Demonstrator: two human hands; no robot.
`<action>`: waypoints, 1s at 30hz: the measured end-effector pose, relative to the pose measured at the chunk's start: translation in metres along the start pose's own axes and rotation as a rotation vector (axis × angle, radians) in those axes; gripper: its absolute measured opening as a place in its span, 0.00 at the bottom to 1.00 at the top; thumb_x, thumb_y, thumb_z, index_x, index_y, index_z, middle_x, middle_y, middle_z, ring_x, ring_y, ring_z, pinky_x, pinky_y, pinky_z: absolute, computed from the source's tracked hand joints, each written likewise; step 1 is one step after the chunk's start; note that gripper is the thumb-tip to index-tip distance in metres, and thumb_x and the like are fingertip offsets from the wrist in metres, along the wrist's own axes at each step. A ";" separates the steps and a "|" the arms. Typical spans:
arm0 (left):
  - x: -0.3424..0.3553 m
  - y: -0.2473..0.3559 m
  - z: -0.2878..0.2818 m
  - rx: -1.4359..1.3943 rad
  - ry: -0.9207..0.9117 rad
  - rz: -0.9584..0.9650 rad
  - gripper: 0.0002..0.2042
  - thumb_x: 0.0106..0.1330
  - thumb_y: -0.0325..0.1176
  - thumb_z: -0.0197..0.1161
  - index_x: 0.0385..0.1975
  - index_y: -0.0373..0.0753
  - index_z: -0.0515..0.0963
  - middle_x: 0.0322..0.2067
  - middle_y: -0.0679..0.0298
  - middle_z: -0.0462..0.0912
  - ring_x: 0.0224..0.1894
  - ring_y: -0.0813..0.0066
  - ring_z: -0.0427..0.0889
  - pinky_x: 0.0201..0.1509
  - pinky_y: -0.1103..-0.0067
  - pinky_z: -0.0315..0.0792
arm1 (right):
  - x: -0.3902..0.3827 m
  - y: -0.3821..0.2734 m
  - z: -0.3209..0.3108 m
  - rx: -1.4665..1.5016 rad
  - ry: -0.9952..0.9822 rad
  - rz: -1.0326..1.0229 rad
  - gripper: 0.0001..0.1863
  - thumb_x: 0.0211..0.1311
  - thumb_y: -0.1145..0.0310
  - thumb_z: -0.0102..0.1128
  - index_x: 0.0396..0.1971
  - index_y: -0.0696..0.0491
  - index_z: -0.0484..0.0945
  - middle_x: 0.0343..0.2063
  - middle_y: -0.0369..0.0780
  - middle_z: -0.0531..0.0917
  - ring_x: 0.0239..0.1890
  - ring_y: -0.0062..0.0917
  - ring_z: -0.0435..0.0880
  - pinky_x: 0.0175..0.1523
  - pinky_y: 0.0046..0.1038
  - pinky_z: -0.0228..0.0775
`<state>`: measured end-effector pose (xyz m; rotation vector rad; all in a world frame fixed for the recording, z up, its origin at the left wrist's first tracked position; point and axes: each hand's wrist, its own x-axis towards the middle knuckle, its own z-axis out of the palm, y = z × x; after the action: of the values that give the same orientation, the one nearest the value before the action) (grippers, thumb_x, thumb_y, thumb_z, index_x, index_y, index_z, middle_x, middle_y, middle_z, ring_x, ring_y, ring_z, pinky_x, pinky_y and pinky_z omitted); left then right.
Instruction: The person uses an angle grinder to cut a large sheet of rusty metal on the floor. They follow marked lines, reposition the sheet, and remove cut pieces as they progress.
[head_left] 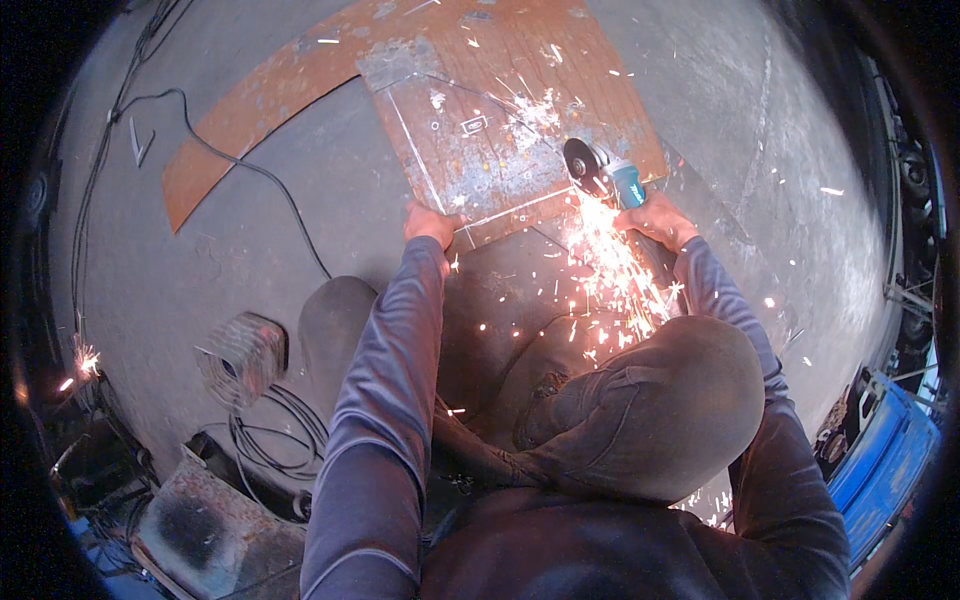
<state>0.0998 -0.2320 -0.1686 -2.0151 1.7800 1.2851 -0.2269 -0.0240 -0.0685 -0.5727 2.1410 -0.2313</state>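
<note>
A teal angle grinder [628,186] with a dark disc is gripped by my right hand [657,221]. Its disc meets the rusty steel plate [540,60] close to the near right edge, along a white marked line. Bright sparks [615,260] pour from there toward my bent knee. My left hand [431,222] is closed around the plate's near left corner. White lines run along the plate's left and near sides.
A curved rusty steel strip [230,130] lies at the far left. Black cable [285,190] crosses the grey floor. Nearer on the left are a metal box [243,355], coiled cable [275,430] and a rusty metal piece [215,525]. A blue metal object [885,455] stands at right.
</note>
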 end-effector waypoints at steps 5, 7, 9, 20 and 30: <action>0.005 -0.003 0.000 0.019 -0.013 -0.001 0.47 0.48 0.44 0.86 0.63 0.28 0.65 0.58 0.40 0.81 0.64 0.46 0.79 0.69 0.66 0.73 | -0.012 -0.014 -0.001 -0.018 0.044 -0.034 0.39 0.40 0.58 0.79 0.54 0.63 0.80 0.48 0.51 0.87 0.50 0.39 0.88 0.57 0.37 0.78; 0.010 -0.010 0.001 0.008 -0.020 0.007 0.47 0.48 0.44 0.86 0.63 0.28 0.65 0.59 0.40 0.81 0.64 0.46 0.79 0.69 0.66 0.72 | -0.013 -0.020 -0.002 -0.083 0.022 -0.026 0.40 0.39 0.58 0.80 0.54 0.64 0.79 0.49 0.51 0.87 0.51 0.39 0.88 0.58 0.37 0.78; 0.015 -0.012 0.004 -0.003 -0.029 0.008 0.47 0.48 0.44 0.86 0.64 0.28 0.65 0.59 0.40 0.80 0.64 0.46 0.79 0.69 0.66 0.72 | -0.009 -0.016 -0.004 -0.078 0.021 -0.003 0.41 0.39 0.58 0.80 0.55 0.64 0.79 0.49 0.51 0.87 0.51 0.39 0.88 0.58 0.37 0.77; 0.019 -0.012 0.007 0.024 -0.037 -0.001 0.49 0.47 0.45 0.86 0.65 0.28 0.64 0.60 0.40 0.80 0.65 0.47 0.78 0.70 0.66 0.72 | -0.008 -0.015 -0.005 -0.099 0.023 -0.001 0.44 0.37 0.56 0.79 0.57 0.64 0.77 0.48 0.52 0.86 0.49 0.41 0.88 0.57 0.36 0.78; 0.008 -0.009 0.001 0.015 -0.005 -0.028 0.46 0.48 0.45 0.86 0.63 0.30 0.67 0.58 0.40 0.81 0.63 0.46 0.80 0.69 0.64 0.73 | -0.013 -0.048 -0.034 -0.182 0.001 -0.064 0.47 0.37 0.54 0.78 0.61 0.62 0.75 0.52 0.52 0.86 0.55 0.39 0.86 0.60 0.36 0.76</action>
<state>0.1066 -0.2351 -0.1785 -2.0193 1.7481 1.2637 -0.2320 -0.0614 -0.0212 -0.7466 2.1602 -0.0718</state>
